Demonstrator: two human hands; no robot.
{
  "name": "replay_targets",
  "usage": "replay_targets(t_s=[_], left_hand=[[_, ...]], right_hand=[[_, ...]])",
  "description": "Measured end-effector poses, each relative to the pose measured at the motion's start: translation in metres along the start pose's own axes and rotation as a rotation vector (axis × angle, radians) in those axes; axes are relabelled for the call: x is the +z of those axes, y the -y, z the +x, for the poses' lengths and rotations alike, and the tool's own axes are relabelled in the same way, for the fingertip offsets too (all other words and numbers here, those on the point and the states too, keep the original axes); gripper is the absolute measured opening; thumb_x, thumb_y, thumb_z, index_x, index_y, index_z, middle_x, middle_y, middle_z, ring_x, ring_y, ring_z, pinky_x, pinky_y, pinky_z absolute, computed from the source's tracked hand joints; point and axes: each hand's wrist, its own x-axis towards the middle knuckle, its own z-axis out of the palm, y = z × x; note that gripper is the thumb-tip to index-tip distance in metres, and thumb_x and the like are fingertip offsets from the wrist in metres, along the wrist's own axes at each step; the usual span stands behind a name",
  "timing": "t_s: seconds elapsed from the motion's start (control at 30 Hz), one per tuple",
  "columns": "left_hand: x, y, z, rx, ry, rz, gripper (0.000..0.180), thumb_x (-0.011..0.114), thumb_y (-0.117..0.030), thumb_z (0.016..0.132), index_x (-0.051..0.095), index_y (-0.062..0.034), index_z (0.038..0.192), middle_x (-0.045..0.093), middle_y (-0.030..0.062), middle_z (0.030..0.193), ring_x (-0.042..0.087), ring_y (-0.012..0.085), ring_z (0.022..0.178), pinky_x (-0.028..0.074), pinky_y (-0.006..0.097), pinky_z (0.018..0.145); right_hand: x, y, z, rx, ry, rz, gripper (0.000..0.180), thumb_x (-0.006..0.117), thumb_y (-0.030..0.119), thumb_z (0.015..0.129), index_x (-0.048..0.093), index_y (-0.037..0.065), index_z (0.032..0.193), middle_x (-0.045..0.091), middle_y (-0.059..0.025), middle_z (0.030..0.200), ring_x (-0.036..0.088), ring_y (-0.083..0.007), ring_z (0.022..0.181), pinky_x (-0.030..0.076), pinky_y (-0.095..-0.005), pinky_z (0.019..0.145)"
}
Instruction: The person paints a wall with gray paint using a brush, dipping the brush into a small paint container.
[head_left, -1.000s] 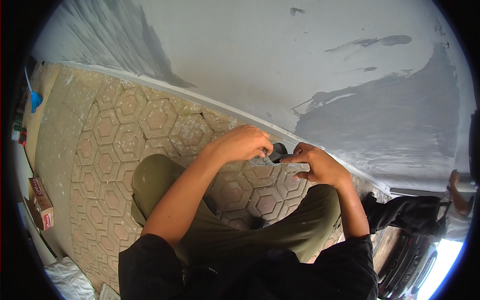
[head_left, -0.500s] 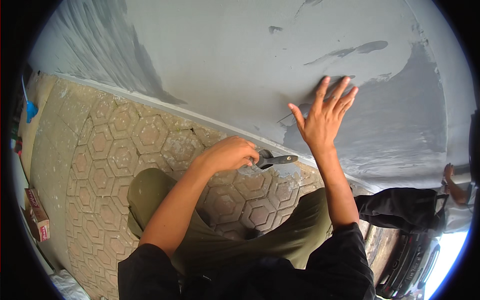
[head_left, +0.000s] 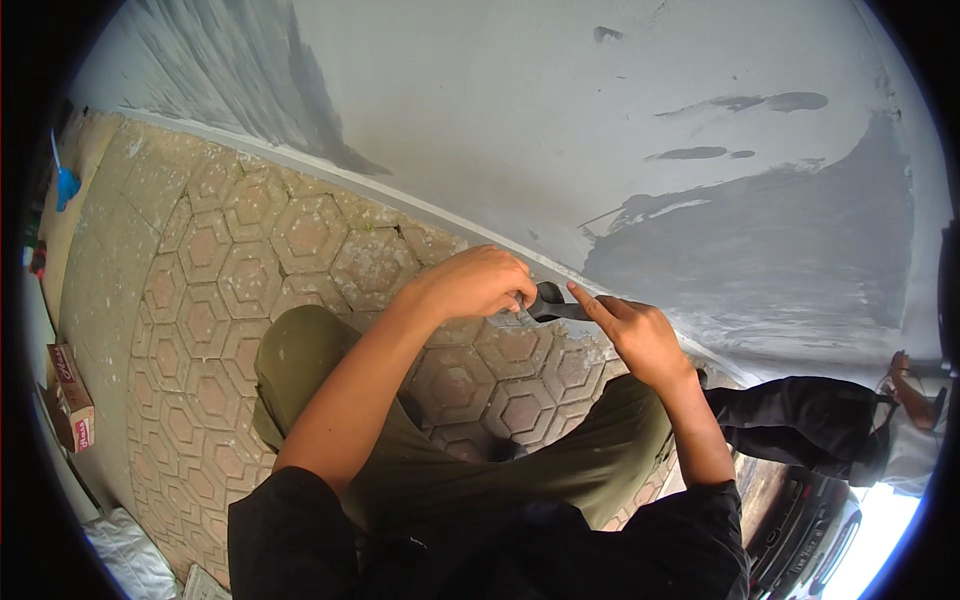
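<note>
Close to the foot of the wall, my left hand point(head_left: 472, 284) is closed on the rim of a small container point(head_left: 547, 293) with a dark inside. A paintbrush point(head_left: 570, 311) lies across it, its dark handle pointing right. My right hand point(head_left: 645, 340) has its fingers closed around the handle's end, the index finger stretched along it; the bristles are hidden. Above stands a light grey wall point(head_left: 500, 110) with a broad darker grey paint patch point(head_left: 780, 240) at the right and streaks at the upper left.
Hexagon-patterned paving point(head_left: 240, 280) lies below, splashed with paint. My bent knees in olive trousers point(head_left: 310, 350) flank the container. At the left are a cardboard box point(head_left: 72, 400) and a blue object point(head_left: 66, 187). Another person's black-trousered legs point(head_left: 800, 415) and a vehicle point(head_left: 805, 530) are at the right.
My right hand has come down from the wall, where it was spread out, to the brush handle. The left hand keeps its hold. The view has shifted slightly.
</note>
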Motion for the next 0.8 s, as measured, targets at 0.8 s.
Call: replay_targets(t_s=[0.8], left_hand=[[0.016, -0.002, 0.002, 0.071, 0.071, -0.008, 0.012, 0.079, -0.011, 0.085, 0.075, -0.0071, 0.095, 0.068, 0.0074, 0.085, 0.069, 0.0330, 0.090, 0.049, 0.047, 0.085]], right_hand=[[-0.005, -0.002, 0.008, 0.100, 0.134, 0.379, 0.053, 0.066, 0.001, 0.089, 0.068, 0.012, 0.141, 0.070, -0.0215, 0.081, 0.068, -0.0417, 0.075, 0.052, -0.0494, 0.073]])
